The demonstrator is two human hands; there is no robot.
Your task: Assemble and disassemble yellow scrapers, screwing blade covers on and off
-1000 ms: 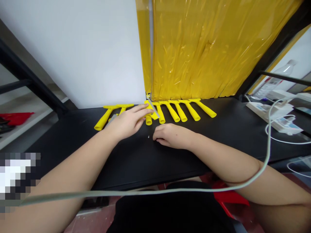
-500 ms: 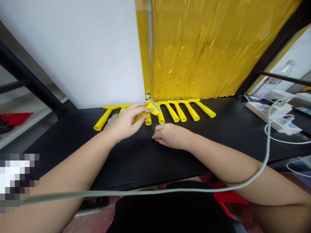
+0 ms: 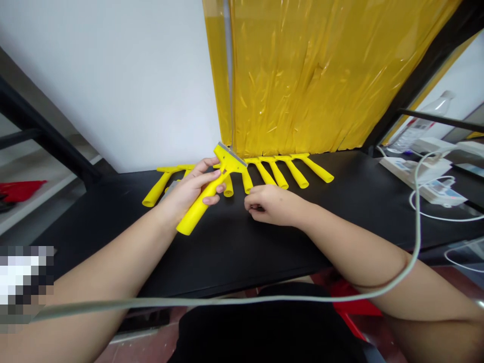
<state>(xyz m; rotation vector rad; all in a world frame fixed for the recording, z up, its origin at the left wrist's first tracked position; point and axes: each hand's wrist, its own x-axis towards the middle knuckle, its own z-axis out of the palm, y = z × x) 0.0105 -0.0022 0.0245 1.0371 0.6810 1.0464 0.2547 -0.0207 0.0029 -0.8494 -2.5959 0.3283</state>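
Note:
A yellow scraper (image 3: 202, 201) with a grey metal strip along its wide head is gripped in my left hand (image 3: 196, 186). Its head tilts up toward the back and its hollow handle end points at me. To the right, apart from it, my right hand (image 3: 270, 204) hovers over the black table with fingers curled in a pinch; whatever may be between them is hidden. Behind both hands, several more yellow scrapers (image 3: 297, 173) lie in a row, handles toward me. Partly covered by my left wrist is a grey piece (image 3: 173, 187), too hidden to name.
The black table (image 3: 212, 262) meets a white panel (image 3: 124, 91) and a yellow-taped surface (image 3: 302, 75) at the back. A pale cable (image 3: 417, 217) crosses before my arms. White devices (image 3: 419, 176) and a plastic bottle (image 3: 419, 123) stand at right.
My left hand has lifted the scraper and turned it, so its whole handle and head now show. My right hand has shifted slightly right and its fingers have turned a little.

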